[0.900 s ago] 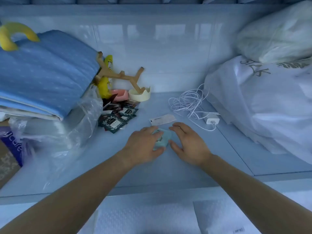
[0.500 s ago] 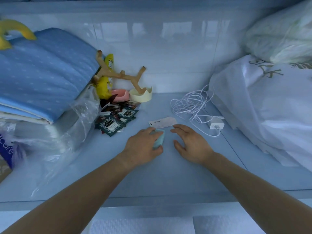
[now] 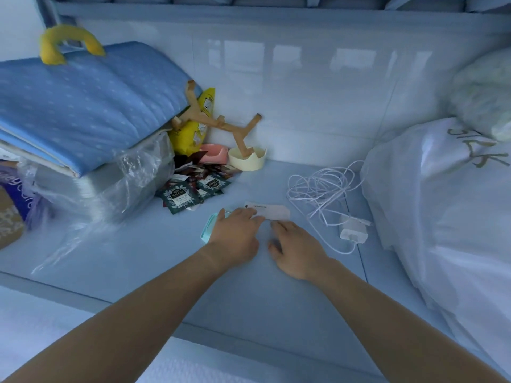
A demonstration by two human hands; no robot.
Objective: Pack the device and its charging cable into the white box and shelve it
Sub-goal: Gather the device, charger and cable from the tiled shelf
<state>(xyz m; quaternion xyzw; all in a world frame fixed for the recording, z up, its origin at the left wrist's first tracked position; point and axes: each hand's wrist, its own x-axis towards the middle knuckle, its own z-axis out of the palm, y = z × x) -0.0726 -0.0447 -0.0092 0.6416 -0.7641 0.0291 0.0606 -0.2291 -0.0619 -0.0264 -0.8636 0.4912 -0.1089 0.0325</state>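
My left hand [image 3: 237,234] grips a small teal device [image 3: 208,230], which sticks out on edge from the hand's left side, low over the shelf. My right hand [image 3: 297,248] lies palm down beside it, fingers apart and holding nothing. A flat white box with a printed label [image 3: 272,212] lies just beyond both hands' fingertips. The white charging cable [image 3: 322,186] sits in a loose tangle to the right, and its white adapter [image 3: 354,231] rests near the right hand.
Folded blue bedding [image 3: 83,106] on plastic-wrapped packs [image 3: 110,186] fills the left. Dark tea sachets [image 3: 181,196], a cream cup with a wooden stand [image 3: 247,158] and a pink dish [image 3: 213,152] stand at the back. White bagged bedding [image 3: 442,203] crowds the right.
The right hand has let go of the teal device and rests flat. The left hand has turned the device on edge and carried it a little to the left.
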